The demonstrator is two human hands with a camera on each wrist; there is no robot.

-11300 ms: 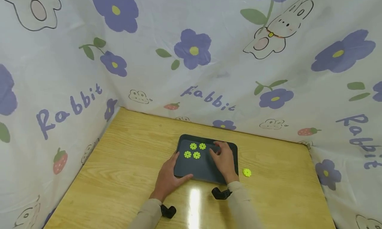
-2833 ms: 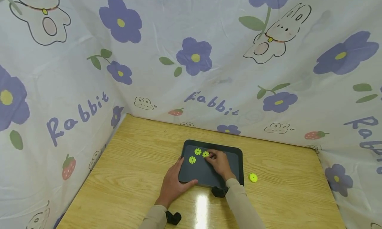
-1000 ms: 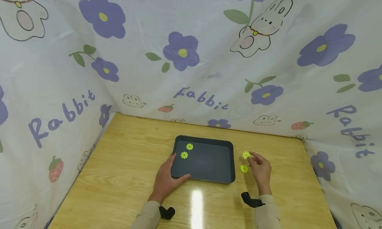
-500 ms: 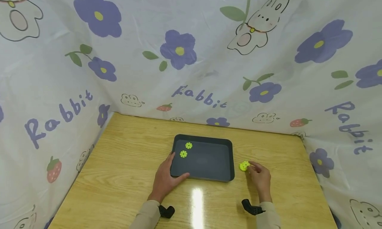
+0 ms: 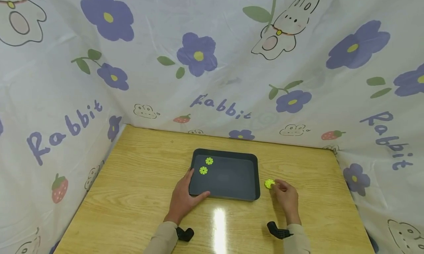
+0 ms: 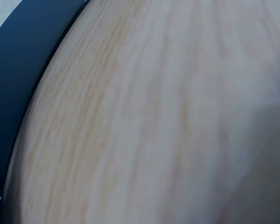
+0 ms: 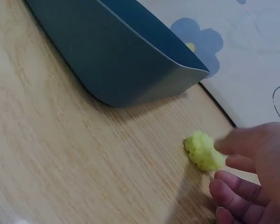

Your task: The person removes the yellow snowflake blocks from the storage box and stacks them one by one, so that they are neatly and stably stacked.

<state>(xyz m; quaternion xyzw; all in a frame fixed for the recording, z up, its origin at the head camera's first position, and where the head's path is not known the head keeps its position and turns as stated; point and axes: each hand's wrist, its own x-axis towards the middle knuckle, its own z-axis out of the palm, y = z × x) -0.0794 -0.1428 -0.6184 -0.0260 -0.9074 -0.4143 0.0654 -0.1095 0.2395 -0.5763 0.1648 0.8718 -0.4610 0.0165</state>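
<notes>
Purple "Rabbit" lettering (image 5: 73,125), three times, on white cloth (image 5: 149,84).

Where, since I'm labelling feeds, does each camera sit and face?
Head: worn on head, facing forward and down at tray; left hand and right hand show.
Left wrist: worn there, facing table and tray; no hand clear.
Right wrist: worn there, facing lime pieces; right hand shows.
Head and right wrist share tray, pieces, right hand.
</notes>
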